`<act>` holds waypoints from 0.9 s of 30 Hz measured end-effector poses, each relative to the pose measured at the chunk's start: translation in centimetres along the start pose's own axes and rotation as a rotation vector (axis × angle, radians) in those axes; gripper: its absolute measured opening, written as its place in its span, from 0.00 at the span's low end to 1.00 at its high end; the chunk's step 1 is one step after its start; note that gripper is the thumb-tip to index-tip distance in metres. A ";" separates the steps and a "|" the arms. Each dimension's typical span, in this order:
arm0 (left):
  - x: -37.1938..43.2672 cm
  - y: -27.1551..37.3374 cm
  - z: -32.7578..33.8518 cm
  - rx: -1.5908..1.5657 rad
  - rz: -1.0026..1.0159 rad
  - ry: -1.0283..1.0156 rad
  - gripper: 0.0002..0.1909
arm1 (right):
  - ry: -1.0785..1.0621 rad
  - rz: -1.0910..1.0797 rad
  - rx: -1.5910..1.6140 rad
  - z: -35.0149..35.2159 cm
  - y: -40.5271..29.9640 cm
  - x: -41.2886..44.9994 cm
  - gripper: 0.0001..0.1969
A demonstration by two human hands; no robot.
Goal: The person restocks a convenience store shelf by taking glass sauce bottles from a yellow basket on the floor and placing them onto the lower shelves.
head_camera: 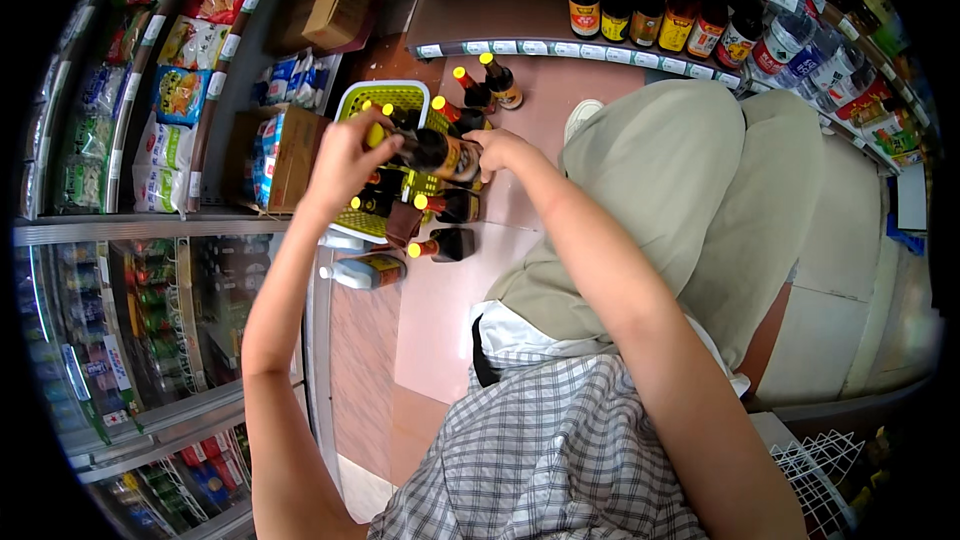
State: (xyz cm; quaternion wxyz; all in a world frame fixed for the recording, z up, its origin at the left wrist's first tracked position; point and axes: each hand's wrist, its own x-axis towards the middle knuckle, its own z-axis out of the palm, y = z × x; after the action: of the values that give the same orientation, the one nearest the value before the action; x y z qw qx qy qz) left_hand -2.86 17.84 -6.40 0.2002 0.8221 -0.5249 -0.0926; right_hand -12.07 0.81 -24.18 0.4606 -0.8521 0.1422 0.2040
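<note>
My left hand (pixel 349 161) grips the neck end of a dark glass sauce bottle (pixel 442 154), which lies tilted over a yellow-green plastic basket (pixel 346 101). My right hand (pixel 501 150) touches the base end of that same bottle; its fingers are partly curled there. Inside the basket are several dark bottles with yellow caps, partly hidden by my left hand. On the tiled floor beside the basket stand several more dark bottles, among them a yellow-capped one (pixel 504 82) and a square-shouldered one (pixel 452 245). A white-capped plastic jug (pixel 367 271) is near the basket's lower edge.
Ahead, a low shelf (pixel 510 41) holds a row of sauce bottles (pixel 679 15) at its right. Clear bottles (pixel 780 45) fill the shelf farther right. Bagged goods and an open cardboard box (pixel 296 157) are on the left shelves, above a glass-fronted cabinet (pixel 172 330). My bent knees are at the right.
</note>
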 end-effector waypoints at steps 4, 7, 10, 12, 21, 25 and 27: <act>4.7 3.2 -5.0 0.093 0.137 0.090 0.09 | 0.523 -0.074 0.231 -1.1 -1.0 -2.2 0.41; 8.2 5.6 -7.2 0.104 0.274 0.102 0.10 | 0.746 -0.117 0.485 -1.5 0.0 -1.2 0.38; 10.2 6.1 -9.0 0.090 0.238 0.058 0.09 | 0.543 -0.183 1.050 -1.9 -1.0 -1.6 0.35; 10.9 7.0 -10.0 0.003 0.147 -0.021 0.09 | 0.391 -0.153 1.468 -2.3 -2.1 -2.4 0.31; 14.8 10.8 -6.6 0.151 0.272 -0.191 0.07 | 0.513 0.027 1.949 -4.4 -1.5 -2.5 0.23; 16.9 10.9 -3.1 0.207 0.556 -0.146 0.09 | 0.673 0.089 2.098 -5.5 -0.4 -1.4 0.19; 17.6 11.3 -1.7 0.246 0.494 -0.205 0.10 | 0.761 0.171 2.274 -6.5 0.5 -0.4 0.17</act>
State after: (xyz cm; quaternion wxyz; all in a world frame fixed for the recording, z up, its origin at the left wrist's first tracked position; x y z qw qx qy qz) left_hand -3.95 -1.80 0.95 0.0612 0.6739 -0.7339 -0.0594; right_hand -11.25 -4.86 -21.13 0.8623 0.0482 0.4238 -0.2728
